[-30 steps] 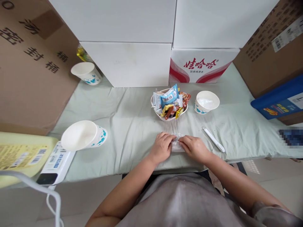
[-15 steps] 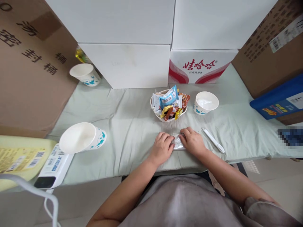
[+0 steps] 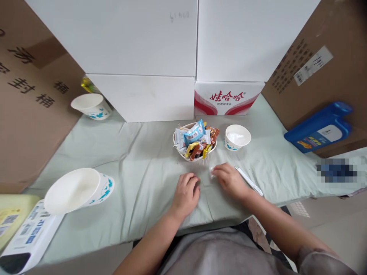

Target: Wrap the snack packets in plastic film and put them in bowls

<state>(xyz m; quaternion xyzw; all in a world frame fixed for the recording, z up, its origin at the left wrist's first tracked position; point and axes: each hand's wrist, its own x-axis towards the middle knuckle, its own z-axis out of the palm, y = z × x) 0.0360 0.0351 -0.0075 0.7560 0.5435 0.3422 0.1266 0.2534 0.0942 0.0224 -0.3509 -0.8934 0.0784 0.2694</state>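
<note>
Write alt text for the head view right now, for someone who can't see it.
A person's right hand pinches clear plastic over pale green cloth, the left hand loosely curled nearby. Beyond them stand a bowl of wrapped snacks and a paper cup.

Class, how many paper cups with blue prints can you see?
3: the back-left cup by the brown carton, the front-left cup, and the right cup beside the snack bowl. Others could be hidden.

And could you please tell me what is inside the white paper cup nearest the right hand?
The white paper cup holds crumpled clear plastic film; whatever lies beneath the film is covered and cannot be seen.
</note>
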